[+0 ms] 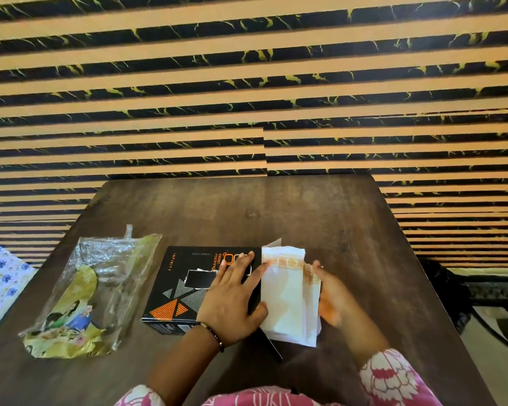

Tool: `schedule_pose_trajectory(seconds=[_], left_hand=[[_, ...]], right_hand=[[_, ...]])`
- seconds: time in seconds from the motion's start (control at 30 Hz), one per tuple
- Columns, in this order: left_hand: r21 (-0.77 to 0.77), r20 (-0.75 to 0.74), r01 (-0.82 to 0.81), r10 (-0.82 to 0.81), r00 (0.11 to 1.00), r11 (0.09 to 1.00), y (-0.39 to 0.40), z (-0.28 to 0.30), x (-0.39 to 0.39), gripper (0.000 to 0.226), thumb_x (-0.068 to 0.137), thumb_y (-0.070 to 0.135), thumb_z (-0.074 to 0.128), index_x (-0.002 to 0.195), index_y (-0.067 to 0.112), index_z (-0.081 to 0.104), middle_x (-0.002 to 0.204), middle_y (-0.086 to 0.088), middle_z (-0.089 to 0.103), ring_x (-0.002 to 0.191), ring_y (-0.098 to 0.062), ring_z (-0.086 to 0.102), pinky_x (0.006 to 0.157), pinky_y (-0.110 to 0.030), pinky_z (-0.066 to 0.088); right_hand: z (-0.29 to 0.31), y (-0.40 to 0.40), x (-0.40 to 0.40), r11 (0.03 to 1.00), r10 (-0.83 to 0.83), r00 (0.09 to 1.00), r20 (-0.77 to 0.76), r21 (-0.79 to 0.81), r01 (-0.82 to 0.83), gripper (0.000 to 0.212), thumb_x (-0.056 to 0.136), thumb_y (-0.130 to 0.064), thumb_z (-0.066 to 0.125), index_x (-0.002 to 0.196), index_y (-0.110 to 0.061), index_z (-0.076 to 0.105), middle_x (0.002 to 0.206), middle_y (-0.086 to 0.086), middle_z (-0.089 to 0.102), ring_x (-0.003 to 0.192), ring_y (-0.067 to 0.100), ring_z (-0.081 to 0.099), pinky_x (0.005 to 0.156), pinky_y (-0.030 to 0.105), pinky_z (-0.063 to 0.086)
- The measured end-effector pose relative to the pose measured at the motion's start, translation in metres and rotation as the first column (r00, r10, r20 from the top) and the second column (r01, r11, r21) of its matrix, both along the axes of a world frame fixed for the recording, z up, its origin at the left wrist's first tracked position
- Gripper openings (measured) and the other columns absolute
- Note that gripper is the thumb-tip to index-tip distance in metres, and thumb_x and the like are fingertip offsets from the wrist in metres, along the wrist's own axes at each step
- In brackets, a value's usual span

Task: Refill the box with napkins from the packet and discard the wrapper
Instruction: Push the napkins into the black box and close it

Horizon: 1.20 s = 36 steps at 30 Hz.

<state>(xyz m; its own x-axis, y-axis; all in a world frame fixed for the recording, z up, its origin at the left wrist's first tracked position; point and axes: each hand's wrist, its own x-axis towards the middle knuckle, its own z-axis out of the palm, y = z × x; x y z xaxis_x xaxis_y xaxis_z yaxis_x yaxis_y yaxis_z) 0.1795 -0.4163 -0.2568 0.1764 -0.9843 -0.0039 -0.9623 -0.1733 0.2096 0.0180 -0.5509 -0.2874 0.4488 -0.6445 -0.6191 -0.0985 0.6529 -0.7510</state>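
Note:
A black box (182, 288) with orange triangles lies flat on the brown table (276, 212), its right end flap open. My left hand (232, 300) presses flat on the box's top, fingers spread, the thumb touching the napkins. A stack of white napkins (291, 297) with an orange printed band stands at the box's open right end. My right hand (332, 297) holds the stack from its right side. The emptied clear and yellow wrapper (85, 291) lies crumpled on the table to the left of the box.
A striped black and tan wall (247, 83) rises right behind the table. A blue-flowered cloth (0, 282) shows at the left edge. Dark cables and a black object (487, 294) sit on the floor to the right.

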Motion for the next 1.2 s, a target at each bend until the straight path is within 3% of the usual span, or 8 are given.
schedule_pose_trajectory(seconds=[0.1,0.23,0.6,0.7,0.8,0.87,1.07,1.2], left_hand=[[0.0,-0.008,0.004,-0.004,1.0,1.0,0.002,0.0,0.0,0.073,0.076,0.055,0.029,0.143,0.04,0.004,0.157,0.0,0.003,0.144,-0.017,-0.002,0.114,-0.037,-0.01],[0.005,-0.001,0.004,-0.004,1.0,1.0,0.002,0.002,0.0,0.074,0.075,0.055,0.027,0.143,0.04,0.002,0.157,0.001,0.001,0.144,-0.016,-0.004,0.115,-0.037,-0.01],[-0.005,-0.017,0.012,-0.012,1.0,1.0,0.003,0.004,-0.001,0.073,0.076,0.055,0.028,0.143,0.041,0.002,0.157,0.002,0.001,0.144,-0.016,-0.002,0.111,-0.033,-0.014],[-0.009,-0.026,0.011,-0.011,1.0,1.0,0.004,0.004,-0.001,0.073,0.077,0.055,0.029,0.143,0.04,0.002,0.157,0.002,0.0,0.144,-0.015,-0.003,0.112,-0.033,-0.015],[-0.022,-0.023,0.006,-0.007,1.0,1.0,0.004,0.002,0.0,0.072,0.078,0.054,0.03,0.143,0.039,0.002,0.157,0.003,0.001,0.144,-0.014,-0.004,0.111,-0.032,-0.016],[-0.02,-0.019,0.003,-0.003,1.0,1.0,0.003,0.001,0.001,0.072,0.078,0.054,0.029,0.143,0.04,0.001,0.157,0.002,0.001,0.144,-0.015,-0.004,0.11,-0.031,-0.017],[-0.008,-0.007,0.004,-0.004,1.0,1.0,0.001,0.001,0.0,0.072,0.077,0.055,0.027,0.143,0.039,0.002,0.157,0.001,0.002,0.144,-0.016,-0.003,0.111,-0.032,-0.015],[-0.023,-0.013,-0.003,0.002,1.0,1.0,0.001,0.002,-0.001,0.072,0.077,0.054,0.028,0.144,0.037,0.006,0.157,0.0,0.003,0.144,-0.017,-0.001,0.111,-0.033,-0.013]], right_hand=[[0.007,-0.006,-0.001,0.982,-0.021,0.982,0.186,0.188,-0.014,0.071,0.091,-0.062,0.021,0.108,-0.011,0.068,0.103,0.015,0.073,0.102,0.03,0.064,0.084,0.041,0.048],[0.002,-0.004,0.008,0.96,-0.058,0.982,0.18,0.28,0.005,0.089,0.08,-0.077,0.018,0.112,-0.01,0.067,0.116,0.021,0.067,0.112,0.036,0.059,0.092,0.046,0.046],[-0.005,0.002,0.038,0.973,-0.001,1.0,-0.03,0.231,0.008,0.072,0.09,-0.064,0.021,0.095,-0.011,0.069,0.091,0.016,0.073,0.091,0.032,0.066,0.083,0.041,0.051],[-0.009,0.003,0.021,0.991,-0.127,0.96,-0.249,-0.063,0.115,0.05,0.092,-0.053,0.038,0.082,-0.014,0.069,0.085,0.014,0.071,0.087,0.032,0.066,0.086,0.042,0.052],[-0.009,0.006,-0.002,0.843,-0.351,0.891,-0.289,-0.513,0.166,0.014,0.091,-0.023,0.051,0.087,-0.02,0.064,0.095,0.009,0.071,0.087,0.026,0.066,0.087,0.047,0.055],[-0.003,0.012,-0.007,0.765,-0.332,0.898,-0.288,-0.64,0.077,0.016,0.089,-0.01,0.054,0.097,-0.019,0.065,0.095,0.003,0.071,0.085,0.021,0.068,0.084,0.045,0.057],[0.015,0.032,0.002,0.917,0.142,0.908,-0.394,-0.293,-0.271,0.011,0.094,-0.026,0.048,0.1,-0.021,0.055,0.098,0.001,0.063,0.086,0.02,0.066,0.069,0.031,0.059],[0.023,0.026,0.002,0.975,0.161,0.952,-0.262,-0.106,-0.194,0.018,0.091,-0.031,0.053,0.093,-0.015,0.061,0.09,0.006,0.063,0.07,0.017,0.056,0.055,0.024,0.047]])
